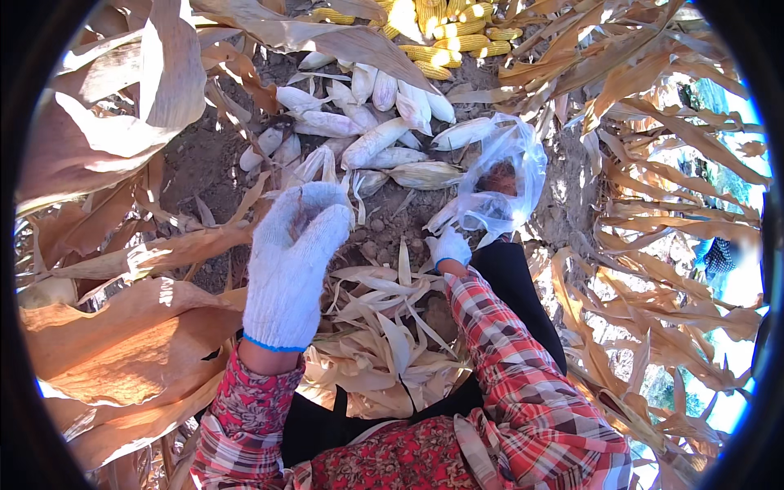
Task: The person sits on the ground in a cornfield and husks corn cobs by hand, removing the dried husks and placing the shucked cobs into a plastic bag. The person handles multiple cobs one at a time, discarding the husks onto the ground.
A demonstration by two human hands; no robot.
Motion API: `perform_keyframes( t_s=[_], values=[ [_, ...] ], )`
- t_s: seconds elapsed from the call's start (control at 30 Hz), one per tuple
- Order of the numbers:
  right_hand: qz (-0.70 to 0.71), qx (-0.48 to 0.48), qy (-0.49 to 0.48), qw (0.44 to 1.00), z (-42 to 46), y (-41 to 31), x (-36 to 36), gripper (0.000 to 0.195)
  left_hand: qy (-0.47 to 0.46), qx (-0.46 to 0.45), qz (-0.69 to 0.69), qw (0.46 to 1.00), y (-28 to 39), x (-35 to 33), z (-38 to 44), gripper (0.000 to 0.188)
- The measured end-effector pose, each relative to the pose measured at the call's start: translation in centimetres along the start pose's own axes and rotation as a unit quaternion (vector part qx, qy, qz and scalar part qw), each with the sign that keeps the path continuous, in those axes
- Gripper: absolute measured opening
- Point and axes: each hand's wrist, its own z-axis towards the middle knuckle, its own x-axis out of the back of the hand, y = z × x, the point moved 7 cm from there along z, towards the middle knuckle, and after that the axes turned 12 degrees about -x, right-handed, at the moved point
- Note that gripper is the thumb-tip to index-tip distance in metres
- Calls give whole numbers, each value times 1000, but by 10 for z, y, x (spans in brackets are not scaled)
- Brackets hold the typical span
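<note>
My left hand, in a white knitted glove with a blue cuff edge, is raised in front of me with its fingers curled over towards the thumb. Pale husk strips show just beyond its fingertips; whether they are gripped is hidden. Lower and farther right, my right hand, gloved too, has its fingers bent in beside a clear plastic bag. Something reddish brown shows through the bag. A husk piece lies against the right fingers, and I cannot tell if they hold it. Ahead, corn ears in pale husks lie heaped on soil.
Husked yellow corn ears are piled at the far side. Loose husks cover the ground by my black-clad legs. Dry corn leaves crowd in from the left, and dry stalks stand along the right.
</note>
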Motion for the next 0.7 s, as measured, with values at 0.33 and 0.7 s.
perform_keyframes(
  t_s=[0.33, 0.7],
  values=[
    [103, 92, -63, 988, 8, -2, -27, 26, -25, 3, 33, 999, -1, -8, 2, 26],
    [578, 127, -525, 612, -145, -76, 64, 23, -6, -63, 17, 998, 0, 11, 6, 22]
  ],
)
